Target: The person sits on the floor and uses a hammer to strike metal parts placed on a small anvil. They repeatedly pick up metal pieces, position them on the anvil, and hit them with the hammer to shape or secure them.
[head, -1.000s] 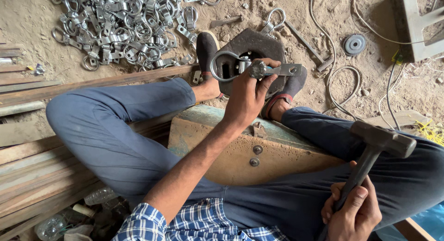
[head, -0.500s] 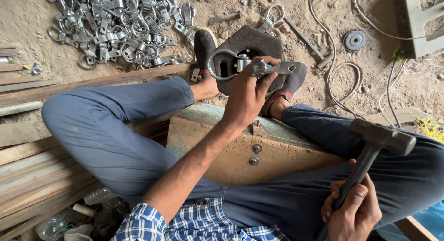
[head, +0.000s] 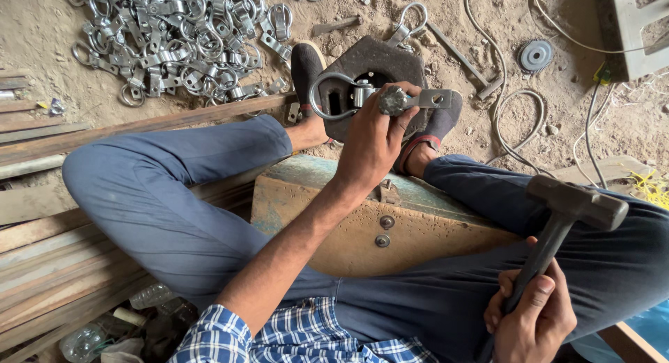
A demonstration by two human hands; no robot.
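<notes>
My left hand (head: 369, 143) reaches forward and grips a short punch with a round, battered head (head: 392, 100). The punch stands on a shiny metal fitting, a ring (head: 326, 95) joined to a flat strap with a hole (head: 435, 98). The fitting lies on a dark iron block (head: 380, 60) on the sandy ground between my feet. Low on the right, my right hand (head: 529, 321) is closed round the handle of a heavy hammer (head: 575, 203). The hammer's head hangs above my right thigh, well away from the block.
A big pile of the same shiny ring fittings (head: 174, 42) lies at the far left. I sit astride a worn wooden box (head: 362, 217). A gear disc (head: 535, 55), loose cables (head: 516, 112) and wooden planks (head: 42, 265) surround me.
The view has shifted slightly. Both hands keep the same grip and place, with the punch on the fitting and the hammer held low.
</notes>
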